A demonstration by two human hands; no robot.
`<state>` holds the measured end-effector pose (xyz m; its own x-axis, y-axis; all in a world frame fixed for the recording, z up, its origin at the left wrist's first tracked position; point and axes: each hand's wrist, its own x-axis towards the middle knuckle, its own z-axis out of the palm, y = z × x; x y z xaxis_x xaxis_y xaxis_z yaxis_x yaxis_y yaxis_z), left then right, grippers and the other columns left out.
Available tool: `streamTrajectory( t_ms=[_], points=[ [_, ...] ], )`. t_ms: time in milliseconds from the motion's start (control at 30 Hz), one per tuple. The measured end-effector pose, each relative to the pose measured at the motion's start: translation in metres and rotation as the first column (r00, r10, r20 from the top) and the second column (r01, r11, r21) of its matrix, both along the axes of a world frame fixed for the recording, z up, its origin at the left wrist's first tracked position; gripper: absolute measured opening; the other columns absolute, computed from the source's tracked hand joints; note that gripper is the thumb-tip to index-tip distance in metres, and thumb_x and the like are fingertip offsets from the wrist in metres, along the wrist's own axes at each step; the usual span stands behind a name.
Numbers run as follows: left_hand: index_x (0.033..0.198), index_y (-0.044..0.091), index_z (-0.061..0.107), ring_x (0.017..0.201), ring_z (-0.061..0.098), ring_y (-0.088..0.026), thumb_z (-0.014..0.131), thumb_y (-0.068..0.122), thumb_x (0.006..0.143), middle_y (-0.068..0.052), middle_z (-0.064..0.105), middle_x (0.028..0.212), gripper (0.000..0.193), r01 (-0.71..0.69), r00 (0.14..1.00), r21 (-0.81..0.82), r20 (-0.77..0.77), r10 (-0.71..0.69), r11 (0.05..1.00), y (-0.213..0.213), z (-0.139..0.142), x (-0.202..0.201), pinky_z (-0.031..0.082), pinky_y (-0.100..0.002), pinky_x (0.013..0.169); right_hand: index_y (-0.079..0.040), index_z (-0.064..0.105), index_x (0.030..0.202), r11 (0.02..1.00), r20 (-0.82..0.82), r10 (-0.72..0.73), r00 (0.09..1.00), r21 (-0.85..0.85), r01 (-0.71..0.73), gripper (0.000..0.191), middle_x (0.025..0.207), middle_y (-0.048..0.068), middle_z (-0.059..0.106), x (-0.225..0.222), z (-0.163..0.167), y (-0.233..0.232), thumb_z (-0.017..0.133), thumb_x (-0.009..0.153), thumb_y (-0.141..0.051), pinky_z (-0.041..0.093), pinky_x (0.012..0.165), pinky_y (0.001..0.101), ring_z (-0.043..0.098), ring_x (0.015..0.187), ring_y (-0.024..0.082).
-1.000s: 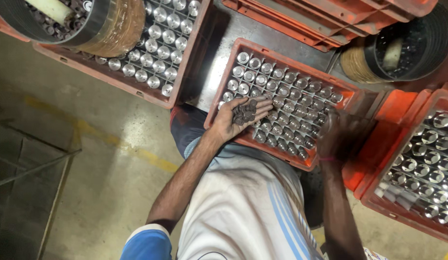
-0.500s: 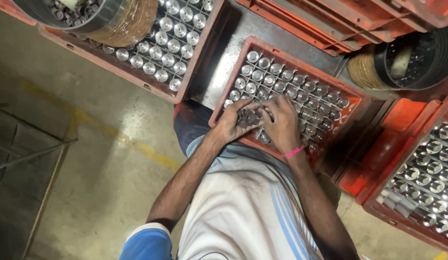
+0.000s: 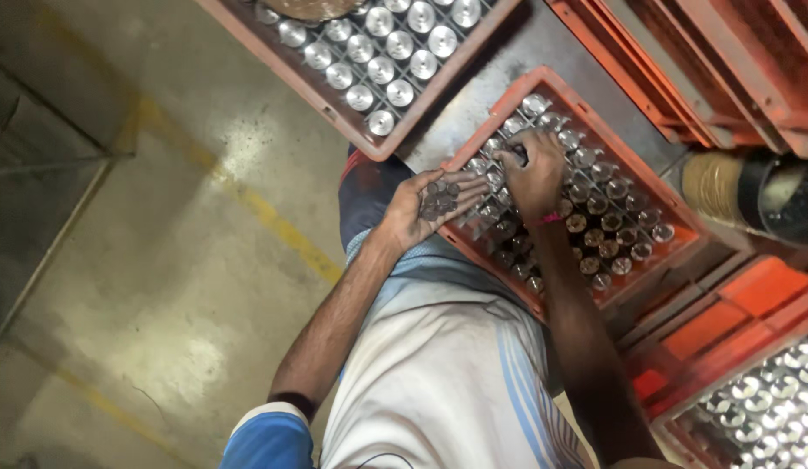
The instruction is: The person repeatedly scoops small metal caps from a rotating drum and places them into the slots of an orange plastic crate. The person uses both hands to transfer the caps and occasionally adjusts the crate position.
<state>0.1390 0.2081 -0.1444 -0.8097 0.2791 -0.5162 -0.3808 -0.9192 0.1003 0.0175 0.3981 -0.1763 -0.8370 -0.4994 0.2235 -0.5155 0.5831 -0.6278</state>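
My left hand [image 3: 428,208] lies palm up at the near left edge of an orange crate [image 3: 649,189], cupping several small dark round pieces [image 3: 440,198]. The crate holds rows of shiny metal cylinders [image 3: 595,187] standing in a grid. My right hand [image 3: 533,170] reaches over the crate's upper left part, fingertips pinched down among the cylinders; whatever it pinches is hidden by the fingers. A pink band circles the right wrist.
A second orange crate [image 3: 330,113] of silver cylinders sits at the upper left, a third [image 3: 743,408] at the lower right. Stacked orange crates [image 3: 725,61] fill the top right, beside a coil of tan material [image 3: 712,182]. Concrete floor with a yellow line [image 3: 274,221] lies to the left.
My right hand moved from the crate's right side to my left palm, then up to the crate's upper left cells. The camera view shifted down and left.
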Motion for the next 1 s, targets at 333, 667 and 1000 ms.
streamTrajectory(
  t_ms=[333, 667, 1000],
  points=[
    [0.139, -0.018, 0.048, 0.142, 0.049, -0.039, 0.033, 0.025, 0.107, -0.032, 0.052, 0.147, 0.056, -0.113, 0.994, 0.010, 0.009, 0.113, 0.994, -0.009, 0.002, -0.010, 0.037, -0.046, 0.124, -0.013, 0.080, 0.122, 0.936, -0.172, 0.129, 0.977, 0.347, -0.063, 0.034, 0.109, 0.016, 0.060, 0.032, 0.004, 0.012, 0.060, 0.099, -0.029, 0.041, 0.090, 0.0510, 0.052, 0.104, 0.033],
    [0.139, -0.004, 0.062, 0.103, 0.069, -0.026, 0.051, 0.027, 0.109, -0.016, 0.071, 0.120, 0.045, -0.007, 0.996, -0.081, 0.091, 0.014, 0.997, 0.003, -0.019, -0.006, 0.057, -0.038, 0.094, -0.002, 0.074, 0.106, 0.983, 0.337, 0.065, 0.939, -0.185, -0.001, 0.013, 0.099, 0.010, 0.064, 0.048, 0.073, -0.021, 0.071, 0.093, 0.000, 0.054, 0.067, 0.0301, 0.066, 0.079, 0.018],
    [0.137, -0.010, 0.058, 0.111, 0.067, -0.030, 0.048, 0.025, 0.112, -0.020, 0.067, 0.124, 0.044, 0.034, 0.998, -0.010, -0.045, -0.035, 0.999, 0.018, -0.049, 0.003, 0.054, -0.042, 0.100, 0.000, 0.065, 0.093, 0.971, 0.523, -0.028, 0.852, -0.187, 0.146, 0.005, 0.106, 0.010, 0.063, 0.064, 0.063, -0.016, 0.068, 0.095, 0.003, 0.060, 0.059, 0.0284, 0.077, 0.082, 0.018]
  ],
)
